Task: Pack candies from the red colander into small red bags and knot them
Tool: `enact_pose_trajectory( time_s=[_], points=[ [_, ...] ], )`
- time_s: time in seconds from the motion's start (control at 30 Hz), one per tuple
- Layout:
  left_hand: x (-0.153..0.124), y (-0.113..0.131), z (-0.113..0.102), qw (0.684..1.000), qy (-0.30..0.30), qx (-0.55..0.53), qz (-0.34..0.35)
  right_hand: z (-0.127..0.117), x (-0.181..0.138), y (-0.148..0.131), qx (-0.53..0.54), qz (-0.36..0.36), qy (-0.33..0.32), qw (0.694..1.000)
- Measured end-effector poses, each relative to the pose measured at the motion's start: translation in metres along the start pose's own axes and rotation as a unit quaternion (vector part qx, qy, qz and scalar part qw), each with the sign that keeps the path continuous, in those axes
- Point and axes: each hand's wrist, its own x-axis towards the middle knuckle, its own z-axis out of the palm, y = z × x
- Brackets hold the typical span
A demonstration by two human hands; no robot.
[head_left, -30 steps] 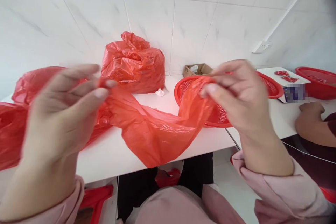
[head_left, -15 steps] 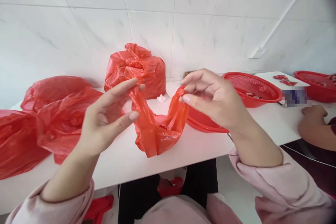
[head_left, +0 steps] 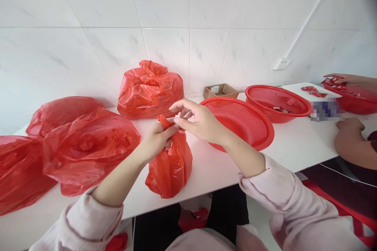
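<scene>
My left hand (head_left: 157,141) is closed around the gathered top of a red plastic bag (head_left: 171,170), its fingers wrapped over the handles. The bag hangs down to the white table (head_left: 203,170) near its front edge. My right hand (head_left: 197,121) meets the left at the bag's top, with thumb and fingertips pinched on a small whitish thing (head_left: 177,116). The fingers partly cover it, so its kind is unclear. Behind the hands stands a full, knotted red plastic bag (head_left: 150,90).
More red plastic bags (head_left: 88,149) crowd the left. To the right are a red mesh basket (head_left: 240,123), a second basket (head_left: 278,102) with small packets, and a cardboard box (head_left: 220,91) by the wall. At far right, a co-worker's hand (head_left: 353,80) reaches over another red basin (head_left: 356,100).
The bag's two handles, spread between my hands before, are now gathered in my left hand. My right hand has let go of its handle. The whitish lump no longer shows on the table.
</scene>
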Motion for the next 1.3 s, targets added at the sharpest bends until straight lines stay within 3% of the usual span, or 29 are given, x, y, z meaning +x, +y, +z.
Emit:
enact_pose_trajectory(
  time_s=[0.07,0.2,0.3,0.4,0.5,0.6,0.7,0.8,0.9,0.97,1.03,1.1,1.2,1.3],
  points=[
    [-0.001,0.000,-0.002,1.000,0.010,-0.014,0.005,0.002,-0.004,0.016,0.025,0.041,0.021,0.999],
    [-0.005,-0.001,-0.002,0.999,0.026,0.027,0.020,0.009,-0.012,0.036,0.167,0.105,-0.019,0.980],
    [-0.006,-0.003,-0.001,0.994,0.061,0.086,0.038,0.011,-0.019,0.031,0.177,0.092,0.032,0.979],
    [-0.005,0.000,-0.005,0.979,0.063,0.190,0.041,0.011,-0.024,0.019,0.107,0.046,0.073,0.991],
    [-0.006,0.005,-0.013,0.958,0.030,0.283,-0.017,0.014,-0.030,0.009,0.021,0.000,0.085,0.996],
    [-0.005,0.006,-0.020,0.975,-0.060,0.196,-0.085,0.020,-0.037,0.000,-0.005,-0.018,0.098,0.995],
    [-0.004,0.004,-0.026,0.990,-0.129,0.036,-0.049,0.027,-0.046,-0.008,-0.028,-0.053,0.084,0.995],
    [-0.002,0.004,-0.031,0.989,-0.148,0.012,-0.012,0.029,-0.049,-0.009,-0.035,-0.111,0.064,0.991],
    [-0.004,0.006,-0.031,0.983,-0.155,0.093,-0.009,0.030,-0.043,0.005,0.023,-0.064,0.103,0.992],
    [-0.007,0.005,-0.028,0.976,-0.155,0.154,0.013,0.033,-0.038,0.019,0.064,0.021,0.073,0.995],
    [-0.010,-0.001,-0.024,0.966,-0.126,0.221,0.055,0.038,-0.037,0.032,0.092,0.097,0.027,0.991],
    [-0.011,-0.011,-0.019,0.944,-0.050,0.303,0.124,0.044,-0.039,0.041,0.125,0.135,0.020,0.983],
    [-0.012,-0.027,-0.015,0.880,0.059,0.393,0.260,0.047,-0.043,0.046,0.199,0.139,0.023,0.970],
    [-0.014,-0.033,-0.014,0.841,0.110,0.391,0.358,0.041,-0.046,0.042,0.271,0.133,-0.031,0.953]
  ],
)
